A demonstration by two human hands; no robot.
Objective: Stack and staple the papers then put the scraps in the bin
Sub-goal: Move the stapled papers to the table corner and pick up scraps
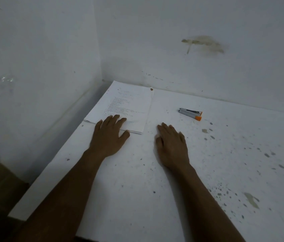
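- Left hand point(109, 132) flat and open on papers point(127, 105), holding nothing.
- Right hand point(171, 145) open, empty, flat on bench point(155, 198).
- Best squared at edges before fetching stapler point(190, 113).

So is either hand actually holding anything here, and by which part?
Nothing is gripped. The left hand lies flat on the near edge of the white printed paper stack; the right hand rests flat on the speckled white table.
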